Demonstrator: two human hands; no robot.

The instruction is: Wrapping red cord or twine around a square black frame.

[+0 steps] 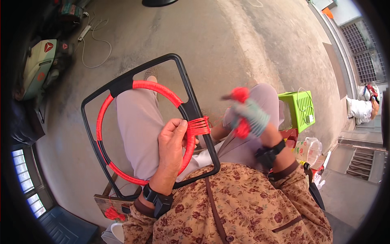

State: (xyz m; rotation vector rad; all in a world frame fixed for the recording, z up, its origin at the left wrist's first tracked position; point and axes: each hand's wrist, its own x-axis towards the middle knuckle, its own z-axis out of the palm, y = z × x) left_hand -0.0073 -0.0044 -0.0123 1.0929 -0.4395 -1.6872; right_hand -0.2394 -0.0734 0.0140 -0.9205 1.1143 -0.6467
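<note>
A black rectangular frame with rounded corners rests across my lap, tilted. Inside it is a ring wrapped mostly in red cord, with some black stretches left bare. Several red cord strands run side by side between the ring and the frame's right bar. My left hand is closed on the ring, thumb beside these strands. Off to the right, my right hand, in a grey-green glove, grips a bundle of red cord that shows above and below the fist. A dark tip pokes out of it; motion blurs this hand.
A bright green plastic basket stands right of my knee, near a clear plastic container. At lower left are a wooden board with loose red cord and a dark blue stool. A white power strip lies at upper left.
</note>
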